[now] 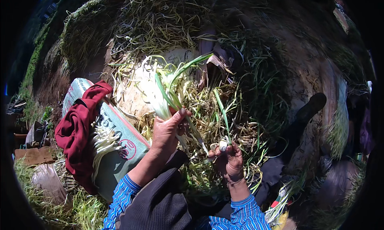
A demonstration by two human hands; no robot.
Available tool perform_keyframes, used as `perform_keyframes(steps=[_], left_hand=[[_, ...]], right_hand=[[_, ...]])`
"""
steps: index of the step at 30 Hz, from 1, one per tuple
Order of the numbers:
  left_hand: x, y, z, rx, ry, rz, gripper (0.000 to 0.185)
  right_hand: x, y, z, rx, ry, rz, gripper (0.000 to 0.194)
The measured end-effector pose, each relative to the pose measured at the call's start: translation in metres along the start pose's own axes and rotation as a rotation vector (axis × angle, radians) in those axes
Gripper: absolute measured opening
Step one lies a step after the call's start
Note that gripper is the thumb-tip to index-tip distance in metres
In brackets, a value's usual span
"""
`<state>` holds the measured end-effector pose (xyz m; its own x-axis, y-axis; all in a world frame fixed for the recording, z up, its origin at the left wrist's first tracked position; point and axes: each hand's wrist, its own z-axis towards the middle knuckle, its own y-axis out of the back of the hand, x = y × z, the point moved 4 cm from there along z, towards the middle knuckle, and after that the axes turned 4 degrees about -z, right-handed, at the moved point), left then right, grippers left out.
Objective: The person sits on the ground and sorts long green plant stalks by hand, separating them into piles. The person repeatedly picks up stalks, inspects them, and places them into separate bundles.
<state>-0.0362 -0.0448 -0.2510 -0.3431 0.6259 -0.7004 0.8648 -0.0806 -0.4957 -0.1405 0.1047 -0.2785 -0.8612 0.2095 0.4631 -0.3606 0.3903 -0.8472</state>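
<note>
My left hand (172,126) is closed around a bunch of long pale stalks with green leaves (160,101), which look like garlic shoots or young leeks. Their leafy ends point up and away from me, and a few white lower ends stick out below my fingers. Lower and to the right, my right hand (228,158) pinches a green leafy piece (222,110) with its fingertips. Small whitish pieces (223,144) show at these fingertips; their exact kind is unclear. The two hands are apart, over a heap of loose peelings and leaves (210,119).
A pale green woven sack (120,167) lies at left, with a dark red cloth (76,134) and a bundle of white stalks (103,140) on it. Piled green leaves (162,16) lie beyond. At lower right are more stalks (279,204) beside a person's leg.
</note>
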Motion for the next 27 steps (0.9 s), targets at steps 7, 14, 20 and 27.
perform_keyframes(steps=[7, 14, 20, 27], left_hand=[[0.004, 0.019, -0.010, 0.162, 0.164, -0.029, 0.026], [0.009, 0.005, -0.022, 0.325, 0.315, 0.155, 0.021], [-0.005, -0.001, -0.015, 0.455, -0.179, 0.655, 0.013], [0.010, 0.014, -0.015, 0.244, 0.069, 0.323, 0.024]], right_hand=[[0.032, 0.039, -0.070, -0.093, -0.410, -0.802, 0.019], [0.010, -0.017, 0.040, -0.011, 0.010, -0.789, 0.026], [-0.031, -0.015, 0.053, 0.128, -0.309, -0.590, 0.024], [-0.031, -0.015, 0.057, -0.093, -0.142, -0.546, 0.014]])
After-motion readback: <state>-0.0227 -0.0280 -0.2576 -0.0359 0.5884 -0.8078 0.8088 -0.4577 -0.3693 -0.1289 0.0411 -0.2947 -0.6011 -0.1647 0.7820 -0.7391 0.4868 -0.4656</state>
